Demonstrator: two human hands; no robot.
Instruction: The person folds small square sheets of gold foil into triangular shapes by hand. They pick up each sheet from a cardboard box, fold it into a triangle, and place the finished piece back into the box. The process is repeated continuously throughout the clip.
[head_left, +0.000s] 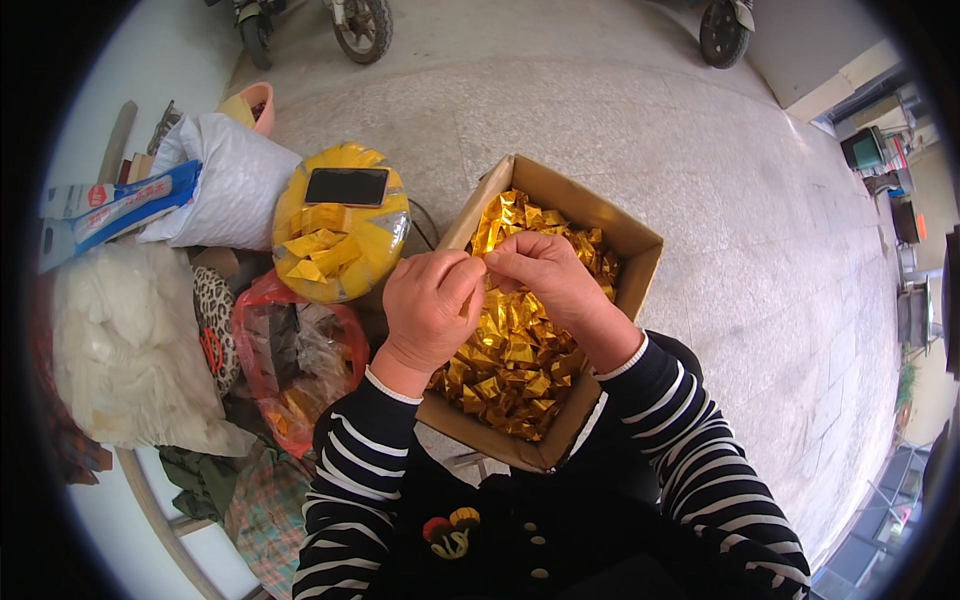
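Observation:
Both my hands meet over an open cardboard box (641, 281) filled with folded gold foil paper pieces (521, 349). My left hand (435, 300) is at the box's left side, its fingers curled at a small bit of gold foil paper. From the right, my right hand (544, 270) pinches the same paper between thumb and fingers; most of that piece is hidden by the fingers. Left of the box stands a round stool top wrapped in yellow and clear tape (382, 251), bearing a dark-screened phone (346, 187) and several yellow-gold paper pieces (322, 251).
A red plastic bag (247, 322) with papers and clear film lies below the stool. Further left are a white woven sack (225, 180), a whitish plastic bag (127, 337) and a leopard-print item (214, 315). Wheels (362, 30) stand on the stone-tiled floor at the top.

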